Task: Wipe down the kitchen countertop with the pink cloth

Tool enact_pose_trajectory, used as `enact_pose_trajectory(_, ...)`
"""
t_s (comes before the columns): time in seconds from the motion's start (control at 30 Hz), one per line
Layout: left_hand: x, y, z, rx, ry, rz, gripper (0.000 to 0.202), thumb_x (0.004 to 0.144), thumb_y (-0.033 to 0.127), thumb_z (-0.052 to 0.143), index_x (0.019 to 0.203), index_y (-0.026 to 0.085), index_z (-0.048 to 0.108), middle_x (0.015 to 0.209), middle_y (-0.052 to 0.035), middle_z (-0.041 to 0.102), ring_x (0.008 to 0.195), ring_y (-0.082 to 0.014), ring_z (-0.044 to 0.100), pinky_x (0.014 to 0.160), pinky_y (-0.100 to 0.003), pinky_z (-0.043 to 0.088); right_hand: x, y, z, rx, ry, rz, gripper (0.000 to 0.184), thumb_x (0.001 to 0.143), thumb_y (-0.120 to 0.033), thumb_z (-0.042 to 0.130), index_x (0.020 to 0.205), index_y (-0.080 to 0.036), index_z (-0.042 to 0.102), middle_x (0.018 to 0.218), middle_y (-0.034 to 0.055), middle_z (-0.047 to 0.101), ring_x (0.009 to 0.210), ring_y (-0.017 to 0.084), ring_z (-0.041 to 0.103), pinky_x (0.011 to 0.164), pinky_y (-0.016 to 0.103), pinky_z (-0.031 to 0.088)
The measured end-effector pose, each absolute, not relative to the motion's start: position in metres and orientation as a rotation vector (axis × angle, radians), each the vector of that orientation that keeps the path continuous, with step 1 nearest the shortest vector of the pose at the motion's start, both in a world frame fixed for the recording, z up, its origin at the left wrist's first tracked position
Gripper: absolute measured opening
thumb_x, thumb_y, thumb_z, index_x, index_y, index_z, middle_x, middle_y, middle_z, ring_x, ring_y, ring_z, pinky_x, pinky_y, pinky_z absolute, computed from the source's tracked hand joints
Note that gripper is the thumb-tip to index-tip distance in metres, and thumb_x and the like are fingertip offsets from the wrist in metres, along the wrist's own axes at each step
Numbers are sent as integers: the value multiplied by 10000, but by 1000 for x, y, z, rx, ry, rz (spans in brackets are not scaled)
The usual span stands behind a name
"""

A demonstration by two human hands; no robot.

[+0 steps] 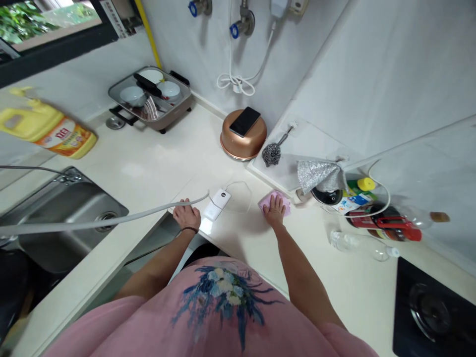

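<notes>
The person's two hands are well apart, both over the worktop [134, 173]; the right hand [274, 212] lies flat on a pink cloth [287, 203], fingers slightly spread and palm down, pressing on the cloth rather than gripping it; the cloth lies on the worktop just beside the raised white ledge [275, 174]; the left hand [187, 216], a dark band [190, 229] at its wrist, rests palm down at the worktop's inner corner, its fingers loosely spread and holding nothing visible; a pale cable [148, 212] crosses the view over its fingertips; just beside that hand lies a white device [217, 205] with a thin cord; behind, a phone [245, 122] rests on an upturned copper-coloured pan [243, 141]; a wire scourer [271, 154] and a silvery cloth [320, 174] hang near the ledge; farther right, a clear bottle [362, 245] lies on its side near the black hob [431, 312].
</notes>
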State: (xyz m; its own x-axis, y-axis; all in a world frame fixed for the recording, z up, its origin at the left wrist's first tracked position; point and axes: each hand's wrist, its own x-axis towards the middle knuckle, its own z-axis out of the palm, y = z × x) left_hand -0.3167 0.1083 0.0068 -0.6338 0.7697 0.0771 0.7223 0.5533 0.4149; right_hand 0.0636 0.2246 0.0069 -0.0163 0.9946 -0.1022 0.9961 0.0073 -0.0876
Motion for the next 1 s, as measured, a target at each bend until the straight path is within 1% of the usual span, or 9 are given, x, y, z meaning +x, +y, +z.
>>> enact_pose_trajectory(0.1,-317,108,7,1289,2658,650,611,937,254,519,1520,71,539,1589,-244,472,1535,-379,336,1268,-581,204,44,178,2,2081,2371,-240,713,1044,-435,275,1703,-182,178,1768,156,208,1641,333,120,1279,652,160)
enact_pose_trajectory(0.17,-316,108,8,1285,2648,664,613,935,250,519,1522,75,538,1590,-240,473,1545,-377,323,1270,-582,200,30,137,-3,1952,2469,-274,715,1035,-432,328,1693,-169,232,1755,163,247,1642,340,124,1280,630,184)
enact_pose_trajectory(0.27,-316,109,9,1271,2653,664,610,940,253,513,1524,79,538,1590,-234,479,1553,-372,312,1271,-579,202,14,85,-10,1765,2573,-320,725,1011,-404,410,1685,-180,268,1745,162,277,1637,341,156,1280,621,192)
enact_pose_trajectory(0.37,-315,109,9,1273,2667,645,610,944,260,508,1524,77,542,1585,-231,490,1548,-364,327,1274,-569,206,9,65,-11,1677,2606,-353,723,1002,-410,460,1676,-200,304,1745,144,289,1635,333,173,1290,605,185)
enact_pose_trajectory(0.47,-315,109,8,1272,2678,619,615,943,265,508,1529,79,539,1582,-232,495,1545,-361,337,1271,-571,213,7,82,-5,1638,2627,-367,702,1004,-420,473,1661,-205,345,1743,139,296,1637,335,160,1289,605,186)
enact_pose_trajectory(0.57,-316,109,7,1268,2684,609,618,944,271,508,1531,80,537,1581,-236,495,1544,-363,336,1267,-576,217,4,120,2,1669,2631,-347,674,1022,-427,437,1651,-194,365,1742,145,297,1638,336,153,1285,608,192)
enact_pose_trajectory(0.7,-316,109,6,1270,2678,610,623,944,267,513,1538,80,531,1579,-241,492,1543,-368,335,1269,-581,210,-3,180,7,1720,2606,-282,689,1034,-440,403,1665,-173,327,1749,155,274,1638,330,149,1288,585,198)
enact_pose_trajectory(0.87,-316,109,7,1256,2674,584,625,938,257,522,1538,81,531,1578,-243,491,1544,-376,333,1270,-586,202,-11,249,11,1802,2515,-250,698,1039,-448,362,1678,-178,290,1760,148,246,1632,325,167,1294,577,187)
enact_pose_trajectory(1.0,-316,109,8,1245,2674,566,623,939,261,524,1538,88,533,1578,-244,492,1541,-382,338,1260,-594,217,-21,272,15,1920,2456,-250,693,1052,-462,303,1682,-175,270,1759,152,245,1631,328,157,1291,592,174)
